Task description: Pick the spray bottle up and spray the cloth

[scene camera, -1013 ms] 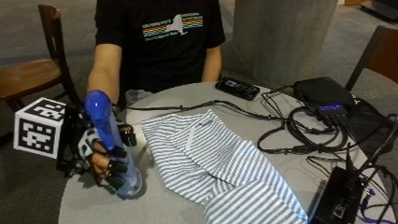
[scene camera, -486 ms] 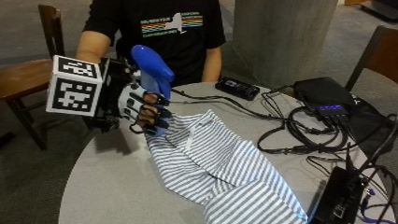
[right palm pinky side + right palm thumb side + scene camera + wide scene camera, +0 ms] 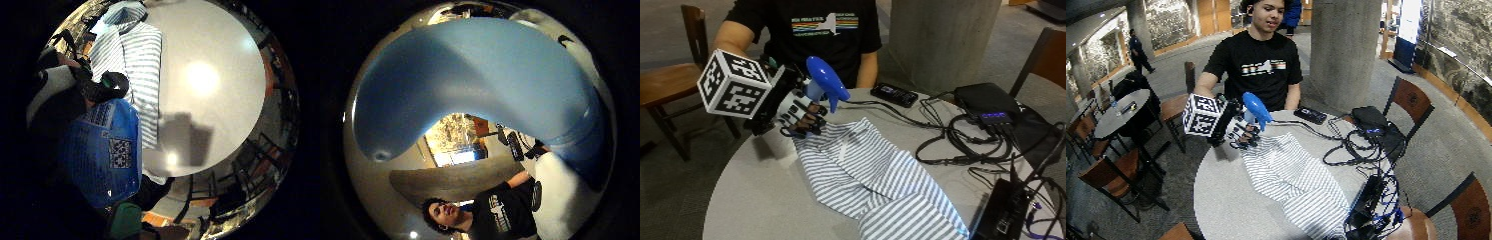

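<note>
My gloved right hand [image 3: 798, 113] [image 3: 1240, 133] grips a blue spray bottle [image 3: 823, 84] [image 3: 1255, 108] and holds it in the air above the near end of the cloth, its blue head pointing toward the table's middle. The bottle's blue body [image 3: 102, 152] and its curved head [image 3: 470, 85] fill the palm views. The striped white-and-blue cloth [image 3: 869, 180] [image 3: 1295, 180] [image 3: 131, 65] lies crumpled across the round grey table [image 3: 753, 205], running from below the hand to the front right edge.
Black cables [image 3: 953, 145], a black box [image 3: 986, 105] and a dark device [image 3: 893, 95] lie on the table's right and back. A laptop-like device [image 3: 1003, 210] sits at the right edge. Wooden chairs [image 3: 670, 82] stand around. The person's black shirt [image 3: 816, 35] is behind the table.
The hand has lifted the bottle from the table's left edge up above the cloth's end and turned its head toward the cloth; it has shifted slightly right since half a second ago.
</note>
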### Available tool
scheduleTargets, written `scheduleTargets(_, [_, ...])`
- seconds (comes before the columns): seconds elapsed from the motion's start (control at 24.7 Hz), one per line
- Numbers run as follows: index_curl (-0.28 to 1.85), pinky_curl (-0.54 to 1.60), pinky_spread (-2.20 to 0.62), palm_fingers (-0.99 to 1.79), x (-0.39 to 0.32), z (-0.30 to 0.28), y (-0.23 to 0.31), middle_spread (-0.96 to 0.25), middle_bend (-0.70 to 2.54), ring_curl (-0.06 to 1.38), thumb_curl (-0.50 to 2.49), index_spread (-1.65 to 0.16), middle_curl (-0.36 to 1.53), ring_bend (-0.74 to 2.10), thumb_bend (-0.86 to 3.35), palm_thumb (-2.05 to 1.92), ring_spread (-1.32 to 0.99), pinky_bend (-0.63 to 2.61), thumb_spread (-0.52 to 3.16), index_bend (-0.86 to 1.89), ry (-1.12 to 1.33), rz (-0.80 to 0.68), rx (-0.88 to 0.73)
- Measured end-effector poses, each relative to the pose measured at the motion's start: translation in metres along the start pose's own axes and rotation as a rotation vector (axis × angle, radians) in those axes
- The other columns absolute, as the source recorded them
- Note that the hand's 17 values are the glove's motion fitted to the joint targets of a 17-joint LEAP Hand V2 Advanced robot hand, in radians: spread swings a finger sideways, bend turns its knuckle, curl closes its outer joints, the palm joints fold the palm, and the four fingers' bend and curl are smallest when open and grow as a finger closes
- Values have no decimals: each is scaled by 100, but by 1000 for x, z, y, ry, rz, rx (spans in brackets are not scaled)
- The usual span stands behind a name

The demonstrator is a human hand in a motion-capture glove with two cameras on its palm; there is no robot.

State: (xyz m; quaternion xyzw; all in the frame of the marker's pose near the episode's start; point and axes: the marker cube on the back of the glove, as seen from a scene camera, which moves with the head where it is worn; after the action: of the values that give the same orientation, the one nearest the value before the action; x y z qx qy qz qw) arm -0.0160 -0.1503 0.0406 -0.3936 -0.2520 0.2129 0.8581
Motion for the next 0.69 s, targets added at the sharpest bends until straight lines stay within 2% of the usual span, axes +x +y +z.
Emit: scheduleTargets(0.69, [48, 32, 16, 113, -5, 12, -3, -3, 20, 37, 68, -19, 46, 27, -3, 101, -2, 50, 52, 16, 95, 75, -124])
